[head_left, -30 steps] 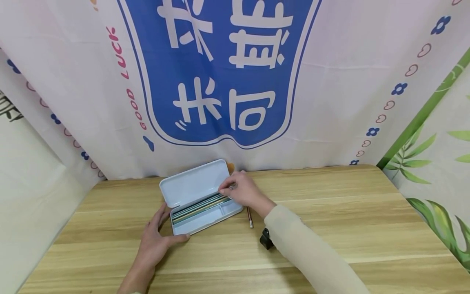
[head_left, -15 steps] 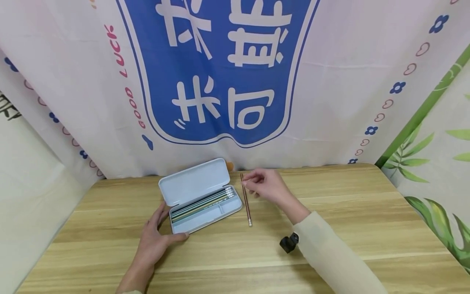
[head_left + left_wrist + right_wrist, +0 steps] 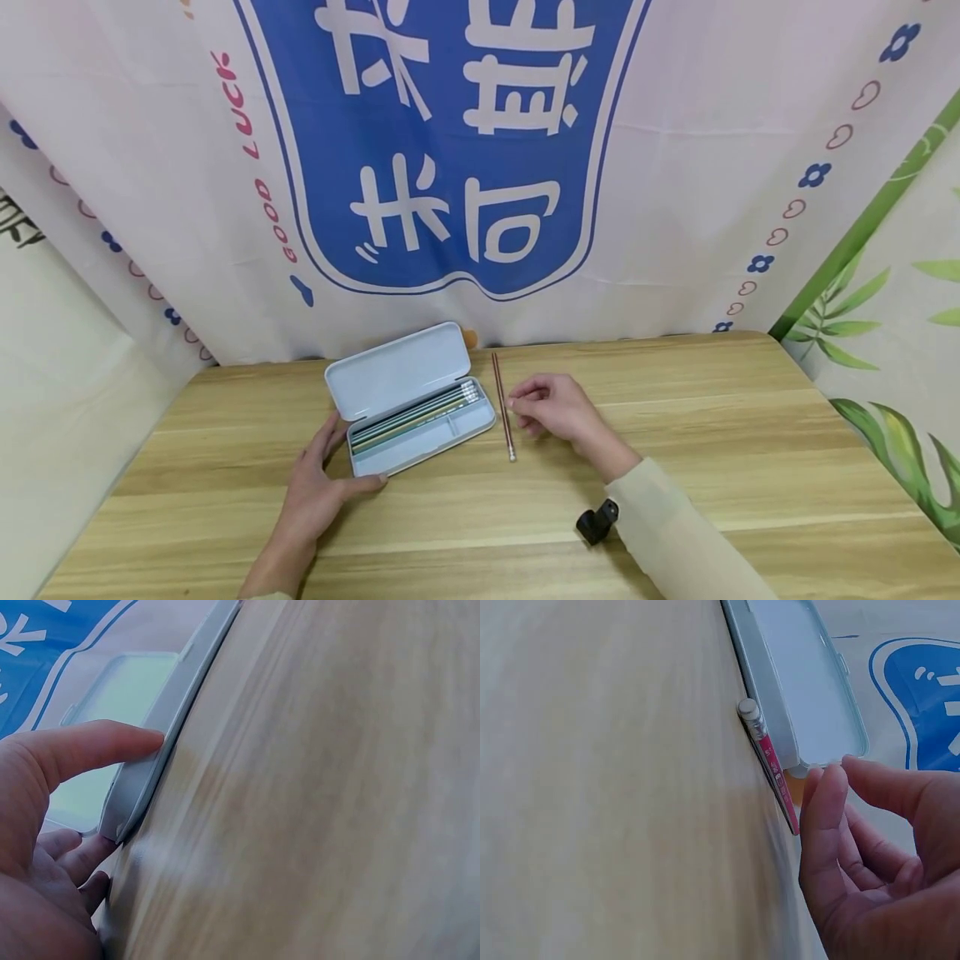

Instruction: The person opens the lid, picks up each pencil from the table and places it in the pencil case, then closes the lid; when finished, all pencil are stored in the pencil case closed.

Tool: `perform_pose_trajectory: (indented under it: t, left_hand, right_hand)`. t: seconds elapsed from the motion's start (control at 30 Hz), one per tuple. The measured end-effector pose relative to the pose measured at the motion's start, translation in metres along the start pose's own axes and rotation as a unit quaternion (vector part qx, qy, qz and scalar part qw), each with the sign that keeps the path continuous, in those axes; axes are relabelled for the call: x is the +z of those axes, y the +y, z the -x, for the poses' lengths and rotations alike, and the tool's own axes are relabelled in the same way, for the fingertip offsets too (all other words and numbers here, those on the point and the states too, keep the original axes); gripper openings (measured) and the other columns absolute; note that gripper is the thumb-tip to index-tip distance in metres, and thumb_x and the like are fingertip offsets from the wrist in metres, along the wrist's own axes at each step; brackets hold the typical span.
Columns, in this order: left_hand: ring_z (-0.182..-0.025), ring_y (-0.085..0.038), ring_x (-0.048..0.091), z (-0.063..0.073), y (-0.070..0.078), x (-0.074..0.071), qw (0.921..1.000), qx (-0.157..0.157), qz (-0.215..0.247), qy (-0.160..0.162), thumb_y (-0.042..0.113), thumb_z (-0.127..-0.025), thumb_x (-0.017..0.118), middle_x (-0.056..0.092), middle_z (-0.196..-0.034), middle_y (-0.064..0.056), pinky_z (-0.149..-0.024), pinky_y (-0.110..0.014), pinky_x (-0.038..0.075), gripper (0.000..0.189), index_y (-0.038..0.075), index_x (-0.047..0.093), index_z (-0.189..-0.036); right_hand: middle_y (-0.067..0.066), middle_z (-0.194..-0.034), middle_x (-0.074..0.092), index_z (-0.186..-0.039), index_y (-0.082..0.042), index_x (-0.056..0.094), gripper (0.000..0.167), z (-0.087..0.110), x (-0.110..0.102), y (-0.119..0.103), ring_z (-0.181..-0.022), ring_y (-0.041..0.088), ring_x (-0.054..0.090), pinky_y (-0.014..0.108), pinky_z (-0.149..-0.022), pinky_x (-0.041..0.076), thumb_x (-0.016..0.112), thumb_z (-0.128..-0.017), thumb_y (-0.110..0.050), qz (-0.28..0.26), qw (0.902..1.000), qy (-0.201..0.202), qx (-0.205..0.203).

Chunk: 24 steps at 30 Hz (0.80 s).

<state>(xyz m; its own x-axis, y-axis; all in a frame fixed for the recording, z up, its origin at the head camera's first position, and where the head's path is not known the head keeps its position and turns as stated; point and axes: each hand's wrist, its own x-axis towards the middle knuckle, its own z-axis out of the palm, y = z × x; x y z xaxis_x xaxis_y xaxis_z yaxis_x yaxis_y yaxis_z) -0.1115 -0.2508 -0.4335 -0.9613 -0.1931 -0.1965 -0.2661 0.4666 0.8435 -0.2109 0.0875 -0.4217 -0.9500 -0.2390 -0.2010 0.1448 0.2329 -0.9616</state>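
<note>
A light blue pencil case (image 3: 412, 450) lies with its lid (image 3: 397, 371) raised. Inside it are several green and yellowish pencils (image 3: 408, 423), white erasers toward the right end. My left hand (image 3: 315, 487) holds the case's left end. Its thumb (image 3: 112, 744) presses the front wall, and other fingers curl at the end. To the right of the case a dark red pencil (image 3: 503, 408) with a white eraser lies on the table. Just right of that pencil is my right hand (image 3: 558, 410), fingers loosely bent and holding nothing. In the right wrist view its fingertips appear close to the pencil's far end.
The wooden table (image 3: 675, 417) extends right and toward the front. A patterned white and blue cloth (image 3: 675, 208) hangs along its back edge. A small orange thing (image 3: 469, 338) shows behind the case. Near the right sleeve is a black wrist device (image 3: 597, 522).
My right hand has left the case's right end, moving right to the red pencil's far part, then down along it toward the front. My left hand stays on the case.
</note>
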Motion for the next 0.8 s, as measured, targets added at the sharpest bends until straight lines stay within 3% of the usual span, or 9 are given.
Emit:
perform_pose_trajectory:
  t: [0.43,0.8]
  left_hand:
    - [-0.168,-0.044,0.002,0.000,-0.001,0.000,1.0000,0.005,-0.001,-0.002,0.024,-0.075,0.098,0.037,-0.175,-0.012,-0.134,-0.070,0.003,0.136,0.022,0.006,-0.176]
    - [-0.168,-0.044,0.004,0.000,0.000,-0.001,1.0000,0.006,0.002,-0.002,0.022,-0.075,0.098,0.037,-0.175,-0.012,-0.134,-0.070,0.004,0.136,0.021,0.007,-0.176]
  right_hand:
    - [0.010,-0.091,0.077,-0.115,0.006,0.073,0.027,-0.001,-0.001,0.008,-0.074,0.015,0.071,0.026,-0.068,0.065,0.080,-0.095,-0.011,-0.043,0.9986,-0.010,0.029]
    - [0.007,-0.085,0.074,-0.105,-0.001,0.076,0.031,-0.001,0.009,0.007,-0.067,0.015,0.069,0.029,-0.058,0.062,0.093,-0.079,-0.009,0.066,0.9978,0.001,0.005]
